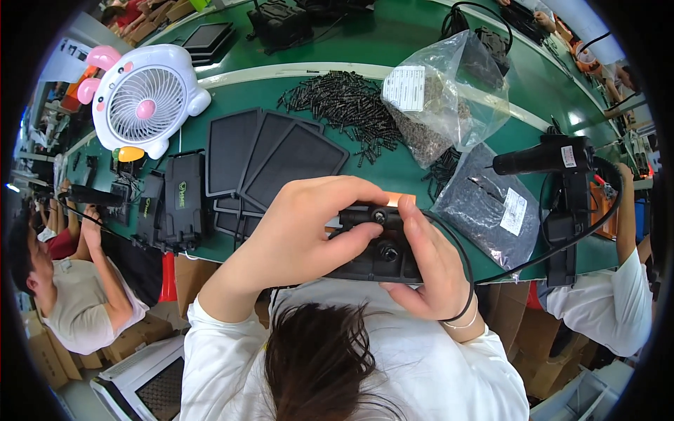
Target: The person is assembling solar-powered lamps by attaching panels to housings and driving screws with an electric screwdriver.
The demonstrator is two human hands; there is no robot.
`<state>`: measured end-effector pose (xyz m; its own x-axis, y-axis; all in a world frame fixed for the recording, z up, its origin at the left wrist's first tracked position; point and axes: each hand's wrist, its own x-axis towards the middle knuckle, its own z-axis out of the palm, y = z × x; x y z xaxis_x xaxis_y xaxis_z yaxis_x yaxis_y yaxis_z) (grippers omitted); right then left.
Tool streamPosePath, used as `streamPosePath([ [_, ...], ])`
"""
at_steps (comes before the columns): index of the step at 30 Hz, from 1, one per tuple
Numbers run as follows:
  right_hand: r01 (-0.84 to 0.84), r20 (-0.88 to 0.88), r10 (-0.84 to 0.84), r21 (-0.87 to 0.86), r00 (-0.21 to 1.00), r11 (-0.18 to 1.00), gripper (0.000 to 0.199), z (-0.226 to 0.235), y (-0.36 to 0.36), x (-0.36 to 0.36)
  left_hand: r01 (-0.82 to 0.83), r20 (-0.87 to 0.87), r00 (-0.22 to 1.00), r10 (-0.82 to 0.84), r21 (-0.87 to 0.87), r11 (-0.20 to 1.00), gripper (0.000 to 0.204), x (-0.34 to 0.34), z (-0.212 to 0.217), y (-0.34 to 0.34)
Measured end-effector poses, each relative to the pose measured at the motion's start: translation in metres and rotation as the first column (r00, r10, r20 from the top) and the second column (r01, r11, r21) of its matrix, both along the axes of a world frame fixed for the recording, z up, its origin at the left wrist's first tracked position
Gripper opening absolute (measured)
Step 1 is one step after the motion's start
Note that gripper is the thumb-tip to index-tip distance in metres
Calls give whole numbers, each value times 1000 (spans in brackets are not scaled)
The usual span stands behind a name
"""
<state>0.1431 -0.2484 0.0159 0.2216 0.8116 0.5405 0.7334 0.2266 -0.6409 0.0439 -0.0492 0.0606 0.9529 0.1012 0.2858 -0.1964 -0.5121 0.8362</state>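
In front of my chest, a black plastic device housing (393, 265) with round fittings on its side is held in both hands. My left hand (298, 221) grips it from the left, with thumb and index finger closed around a small dark round fitting (380, 215) near its top edge. My right hand (439, 270) wraps the right end, fingers on top and thumb underneath. A thin black cord runs down beside the right wrist. An orange-brown patch (400, 199) shows just behind the fingertips. My hands hide much of the housing.
Flat black panels (295, 165) lie beyond my left hand, near black cases (184, 193) and a white fan (145, 105). Farther off are a pile of small black parts (344, 105) and plastic bags (491, 203). A black power screwdriver (537, 161) stands right. People sit on both sides.
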Motion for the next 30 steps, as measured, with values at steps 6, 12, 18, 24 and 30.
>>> streamPosePath([
  [6, -27, -1, 27, -68, 1000, 997, 97, -4, -2, 1, -37, 19, 999, 37, 6, 999, 23, 1, -6, 0],
  [12, -136, -538, 185, 131, 822, 982, 53, -19, -27, 28, -42, 42, 998, 42, 9, 999, 27, 2, -6, 2],
  [18, 775, -663, -456, 318, 594, 546, 16, -24, -48, 62, -64, -11, 998, 63, -33, 997, 24, 0, -8, 1],
  [24, 585, -448, -421, 334, 789, 739, 15, -21, -27, 38, -35, 61, 997, 40, -74, 997, 28, 2, -8, -1],
  [30, 548, -473, -385, 275, 793, 790, 14, -19, -15, 23, -81, 296, 955, -8, 284, 955, 25, 2, 9, -1],
])
